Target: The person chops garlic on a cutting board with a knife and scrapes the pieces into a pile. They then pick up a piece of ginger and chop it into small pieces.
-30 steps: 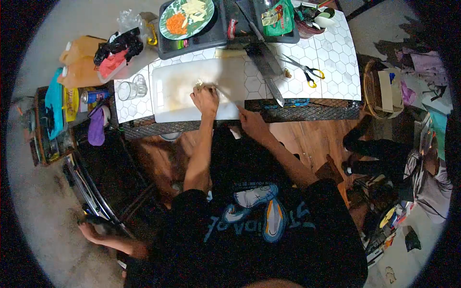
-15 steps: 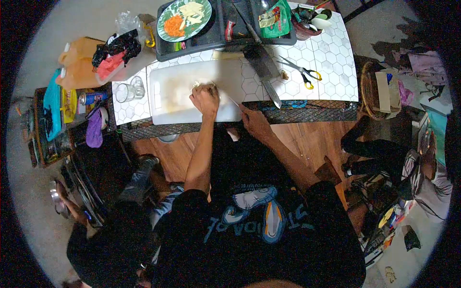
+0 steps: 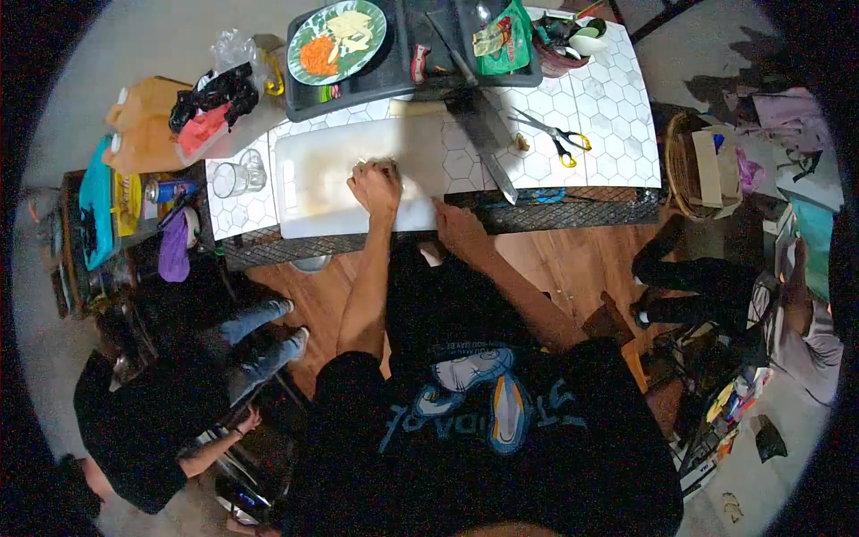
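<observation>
Two piles already sit on the far plate (image 3: 336, 40); we're mid-cut, left hand (image 3: 376, 185) pinning a pale piece (image 3: 365, 165) on the cutting board (image 3: 313, 179), right hand (image 3: 458, 228) closed on a knife (image 3: 419, 185).

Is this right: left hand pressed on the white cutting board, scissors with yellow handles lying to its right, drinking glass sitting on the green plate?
One thing is off. The glass is not on the green plate; it stands on the table just left of the white cutting board. The left hand and the scissors are as you said, per the head view.

A lived-in home room used for cooking; hexagon-tiled table (image 3: 617, 116) bearing cutting board (image 3: 331, 179), plate of vegetables (image 3: 335, 40); wood floor (image 3: 555, 259), cluttered shelves.
</observation>
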The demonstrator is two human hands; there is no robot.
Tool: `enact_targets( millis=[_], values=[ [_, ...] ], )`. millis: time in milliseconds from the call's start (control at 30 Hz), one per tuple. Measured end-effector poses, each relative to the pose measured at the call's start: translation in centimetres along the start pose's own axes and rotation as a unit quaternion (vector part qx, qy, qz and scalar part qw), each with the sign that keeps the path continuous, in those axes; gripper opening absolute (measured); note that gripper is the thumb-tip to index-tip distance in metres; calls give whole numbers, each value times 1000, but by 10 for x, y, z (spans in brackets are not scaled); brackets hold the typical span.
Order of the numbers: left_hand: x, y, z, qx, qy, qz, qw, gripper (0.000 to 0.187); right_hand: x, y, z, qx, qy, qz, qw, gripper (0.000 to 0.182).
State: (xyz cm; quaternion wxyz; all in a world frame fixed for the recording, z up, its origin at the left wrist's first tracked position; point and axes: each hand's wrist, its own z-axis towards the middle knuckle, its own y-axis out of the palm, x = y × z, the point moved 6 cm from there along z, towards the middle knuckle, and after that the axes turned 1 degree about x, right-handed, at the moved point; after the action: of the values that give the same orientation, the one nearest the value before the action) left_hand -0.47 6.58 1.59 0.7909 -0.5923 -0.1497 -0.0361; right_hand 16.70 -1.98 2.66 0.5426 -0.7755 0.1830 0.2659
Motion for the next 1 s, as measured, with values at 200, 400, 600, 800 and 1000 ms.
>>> enact_targets(
  millis=[200,400,600,800,1000],
  values=[
    [-6,-11,-2,-29,-6,-63,998,7,6,-22,-5,81,-106,114,984,36],
    [-31,-5,-13,15,-31,-162,986,11,9,-14,6,86,-70,109,988,36],
    [-45,-23,-9,91,-37,-220,971,22,-1,6,5,7,-67,103,992,34],
    [-31,-11,18,121,124,-225,959,16,23,27,12,73,-101,44,991,35],
    [-12,81,57,64,116,-210,969,40,5,-8,1,134,75,146,977,38]
  ],
)
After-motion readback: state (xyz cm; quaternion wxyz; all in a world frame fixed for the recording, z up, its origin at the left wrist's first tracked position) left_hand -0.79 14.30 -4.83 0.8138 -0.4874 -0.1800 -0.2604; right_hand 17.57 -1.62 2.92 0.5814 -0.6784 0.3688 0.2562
